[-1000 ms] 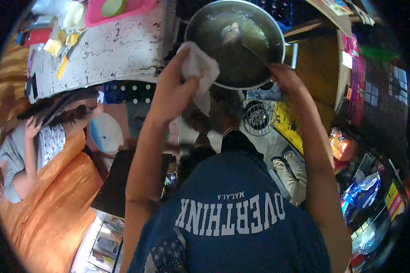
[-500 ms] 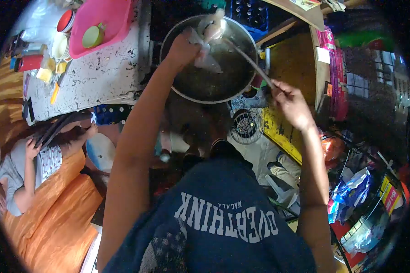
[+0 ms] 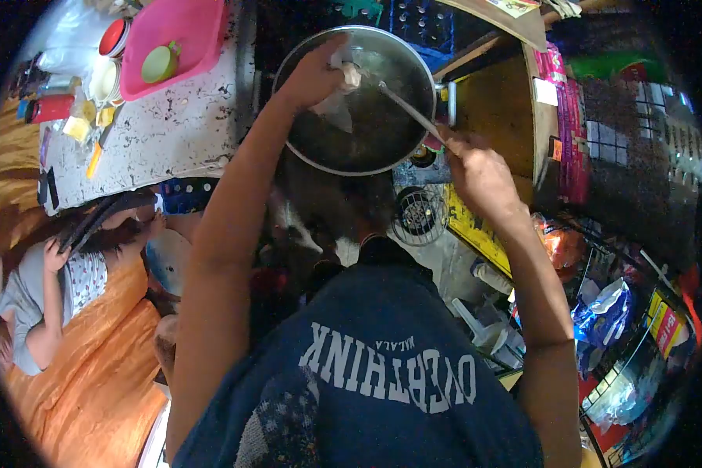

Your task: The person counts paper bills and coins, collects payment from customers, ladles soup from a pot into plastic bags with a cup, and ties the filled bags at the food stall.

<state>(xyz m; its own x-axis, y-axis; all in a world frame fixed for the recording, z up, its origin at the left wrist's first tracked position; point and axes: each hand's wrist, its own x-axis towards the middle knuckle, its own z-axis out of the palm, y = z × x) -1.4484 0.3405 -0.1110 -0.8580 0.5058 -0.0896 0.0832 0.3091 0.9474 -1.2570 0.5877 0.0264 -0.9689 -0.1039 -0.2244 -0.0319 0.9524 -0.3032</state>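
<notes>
Scuffed wht tbl (image 3: 156, 136) w/ pink tub (image 3: 196, 47), nr pot (image 3: 359, 171)

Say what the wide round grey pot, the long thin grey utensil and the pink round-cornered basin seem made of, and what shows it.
Pot: probably metal, with a smooth, pale rim catching light; duller inside.
Utensil: likely metal, from the pale glint along its slim handle, though wood or plastic is possible.
Basin: apparently plastic, smooth, in one fairly even pink.
</notes>
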